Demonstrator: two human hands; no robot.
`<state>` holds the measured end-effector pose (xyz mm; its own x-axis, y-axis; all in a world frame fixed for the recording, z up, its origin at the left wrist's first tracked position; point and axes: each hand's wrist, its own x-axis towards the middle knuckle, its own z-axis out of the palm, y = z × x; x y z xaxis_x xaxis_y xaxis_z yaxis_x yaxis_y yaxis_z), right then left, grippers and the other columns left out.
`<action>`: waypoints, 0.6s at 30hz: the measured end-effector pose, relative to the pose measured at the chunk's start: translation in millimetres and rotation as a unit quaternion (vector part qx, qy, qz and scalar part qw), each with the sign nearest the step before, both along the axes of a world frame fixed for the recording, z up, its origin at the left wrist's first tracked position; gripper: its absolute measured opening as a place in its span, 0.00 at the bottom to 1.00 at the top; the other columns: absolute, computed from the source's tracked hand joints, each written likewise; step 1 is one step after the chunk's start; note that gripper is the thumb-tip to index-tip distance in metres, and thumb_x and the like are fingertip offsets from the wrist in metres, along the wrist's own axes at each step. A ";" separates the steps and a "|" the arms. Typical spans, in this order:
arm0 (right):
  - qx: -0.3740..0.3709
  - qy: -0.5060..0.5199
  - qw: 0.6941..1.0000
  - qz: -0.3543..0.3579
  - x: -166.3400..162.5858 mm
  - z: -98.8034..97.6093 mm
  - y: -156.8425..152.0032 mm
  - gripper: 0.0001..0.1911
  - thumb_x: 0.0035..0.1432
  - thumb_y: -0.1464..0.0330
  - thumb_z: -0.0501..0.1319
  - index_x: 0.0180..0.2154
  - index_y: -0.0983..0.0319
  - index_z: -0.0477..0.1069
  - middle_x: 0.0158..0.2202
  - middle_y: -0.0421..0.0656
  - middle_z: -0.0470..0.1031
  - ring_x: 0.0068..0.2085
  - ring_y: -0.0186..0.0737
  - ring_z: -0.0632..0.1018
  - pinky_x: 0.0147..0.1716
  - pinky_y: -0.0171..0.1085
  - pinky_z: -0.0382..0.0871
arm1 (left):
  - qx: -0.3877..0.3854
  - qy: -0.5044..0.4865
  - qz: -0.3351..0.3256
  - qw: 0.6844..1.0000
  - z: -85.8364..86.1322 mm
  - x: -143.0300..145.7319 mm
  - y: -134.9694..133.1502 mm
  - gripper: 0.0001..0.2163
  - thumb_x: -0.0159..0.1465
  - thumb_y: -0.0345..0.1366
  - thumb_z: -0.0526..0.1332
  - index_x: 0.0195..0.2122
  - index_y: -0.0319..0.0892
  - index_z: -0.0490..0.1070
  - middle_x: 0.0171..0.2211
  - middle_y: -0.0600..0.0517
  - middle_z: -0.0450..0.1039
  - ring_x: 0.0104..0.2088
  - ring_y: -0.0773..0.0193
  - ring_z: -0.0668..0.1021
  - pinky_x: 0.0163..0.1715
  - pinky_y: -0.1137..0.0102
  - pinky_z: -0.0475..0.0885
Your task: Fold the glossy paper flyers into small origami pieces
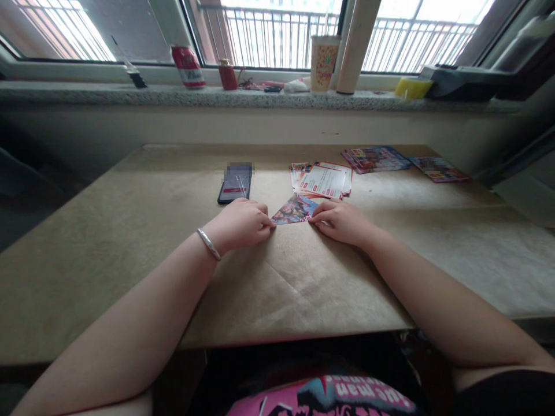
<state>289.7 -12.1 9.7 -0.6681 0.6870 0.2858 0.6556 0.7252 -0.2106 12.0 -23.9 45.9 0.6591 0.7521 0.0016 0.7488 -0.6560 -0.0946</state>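
Observation:
A folded piece of colourful printed paper (295,210), roughly triangular, lies on the table between my hands. My left hand (245,222), below a silver bangle on the wrist, pinches its left corner. At its right corner, the fingers of my right hand (342,221) are closed on the edge. Just beyond the paper sits a loose stack of printed sheets (327,179), white with red-edged text on top. A dark phone (235,184) lies flat beyond my left hand.
Colourful printed sheets (377,159) lie in a pile at the back right, with another small pile (440,169) beside them. On the windowsill (260,99) stand a red can (187,66), a red bottle (228,75), a patterned cup (324,63) and a yellow object (413,88).

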 end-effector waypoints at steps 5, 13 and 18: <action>-0.001 0.005 1.000 0.003 -0.7 1.0 -0.5 0.13 0.63 0.68 0.57 0.40 0.57 0.81 0.43 0.43 0.80 0.42 0.41 0.78 0.46 0.43 0.71 | -0.015 0.030 0.021 0.999 6.4 -7.0 -0.5 0.14 0.62 0.37 0.55 0.36 0.49 0.82 0.35 0.52 0.81 0.34 0.62 0.78 0.36 0.68 0.65; -0.003 0.008 1.000 0.001 0.1 0.7 -0.5 0.13 0.63 0.67 0.57 0.40 0.57 0.81 0.43 0.43 0.80 0.44 0.42 0.78 0.47 0.44 0.71 | -0.065 0.003 0.066 0.996 11.5 -18.0 1.7 0.13 0.60 0.39 0.55 0.31 0.49 0.81 0.35 0.53 0.81 0.32 0.63 0.78 0.30 0.71 0.66; 0.002 0.001 1.000 0.001 -0.4 1.5 -1.3 0.13 0.62 0.68 0.57 0.41 0.58 0.80 0.44 0.45 0.80 0.45 0.44 0.77 0.47 0.44 0.71 | -0.018 -0.006 0.156 0.988 5.9 -8.9 -2.8 0.16 0.64 0.41 0.52 0.27 0.44 0.77 0.31 0.50 0.78 0.30 0.60 0.77 0.26 0.70 0.65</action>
